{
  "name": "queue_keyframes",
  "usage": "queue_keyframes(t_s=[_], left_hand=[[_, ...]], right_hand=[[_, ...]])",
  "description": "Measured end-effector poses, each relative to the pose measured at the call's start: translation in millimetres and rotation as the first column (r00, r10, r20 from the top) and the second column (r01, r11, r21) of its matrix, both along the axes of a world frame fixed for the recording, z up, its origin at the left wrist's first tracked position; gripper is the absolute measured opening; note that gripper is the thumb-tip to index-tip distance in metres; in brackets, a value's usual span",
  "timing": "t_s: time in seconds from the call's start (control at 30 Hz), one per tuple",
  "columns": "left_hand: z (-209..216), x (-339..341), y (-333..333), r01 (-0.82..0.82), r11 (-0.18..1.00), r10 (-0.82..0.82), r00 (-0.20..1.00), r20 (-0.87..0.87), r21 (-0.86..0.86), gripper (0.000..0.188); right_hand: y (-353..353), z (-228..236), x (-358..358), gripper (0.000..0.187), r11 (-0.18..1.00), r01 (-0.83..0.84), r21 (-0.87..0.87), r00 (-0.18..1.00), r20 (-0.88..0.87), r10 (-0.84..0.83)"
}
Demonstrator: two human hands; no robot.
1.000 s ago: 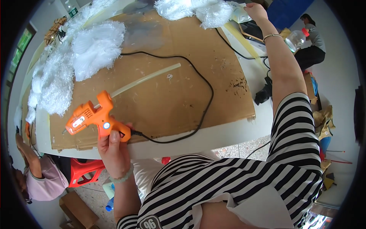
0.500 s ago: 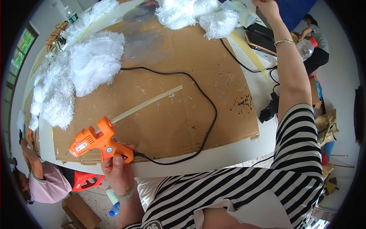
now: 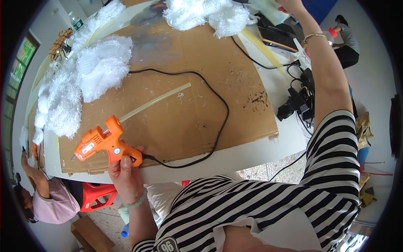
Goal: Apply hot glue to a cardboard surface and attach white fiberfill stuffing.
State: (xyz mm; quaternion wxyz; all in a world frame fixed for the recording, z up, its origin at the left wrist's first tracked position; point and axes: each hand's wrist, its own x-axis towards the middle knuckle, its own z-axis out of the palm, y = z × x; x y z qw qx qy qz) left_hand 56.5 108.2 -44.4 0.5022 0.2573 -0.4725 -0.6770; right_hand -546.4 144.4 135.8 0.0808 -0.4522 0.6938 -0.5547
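My left hand (image 3: pixel 126 182) is closed around the handle of an orange hot glue gun (image 3: pixel 103 140) at the table's near left edge. The nozzle points left, and a long translucent glue stick (image 3: pixel 155 102) sticks out of its back, over the cardboard. At the far right, my right hand (image 3: pixel 291 6) is stretched out, its fingers closed at the edge of a pale, translucent plastic bag (image 3: pixel 270 12). The bag is blurred, and the top of the picture cuts off part of the hand. A black cord (image 3: pixel 221 126) runs from the gun's handle across the cardboard.
Brown cardboard (image 3: pixel 184 122) covers much of the white table (image 3: pixel 252 152). Fluffy white fibre material (image 3: pixel 103 67) lies at left and at the far edge. Black plugs and adapters (image 3: pixel 296 103) sit below my right arm. One person (image 3: pixel 54 201) is at lower left, another (image 3: pixel 346 40) at far right.
The plastic bag has shifted and blurred beside my right hand. My right arm has moved outward, uncovering more plugs. The view has shifted slightly; my left hand keeps its hold on the glue gun.
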Motion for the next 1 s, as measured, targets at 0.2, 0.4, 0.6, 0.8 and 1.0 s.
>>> queue_keyframes(t_s=[0.2,0.4,0.6,0.8,1.0], left_hand=[[-0.1,-2.8,-1.6,0.015,1.000,-0.015,1.000,-0.022,-0.020,0.036],[-2.0,0.9,-3.4,0.101,0.993,-0.105,0.993,-0.050,-0.068,0.037],[-5.0,3.1,-4.2,0.113,0.990,-0.118,0.991,-0.055,-0.085,0.035],[-6.1,2.2,-2.8,0.089,0.994,-0.094,0.992,-0.083,-0.058,0.032],[-6.4,-1.1,-2.5,0.087,0.993,-0.093,0.992,-0.084,-0.080,0.031]], right_hand=[[4.0,-5.3,33.8,0.015,0.917,0.396,0.056,0.883,-0.298,-0.363],[37.0,7.1,41.7,0.010,0.987,-0.034,0.160,0.937,-0.339,0.088],[48.6,7.0,80.3,0.013,0.940,0.229,0.254,0.962,-0.210,-0.177],[63.5,25.4,119.5,0.015,0.962,0.262,0.070,0.961,-0.114,-0.254],[76.8,18.9,134.1,0.019,0.877,0.199,0.438,0.949,-0.308,-0.061]])
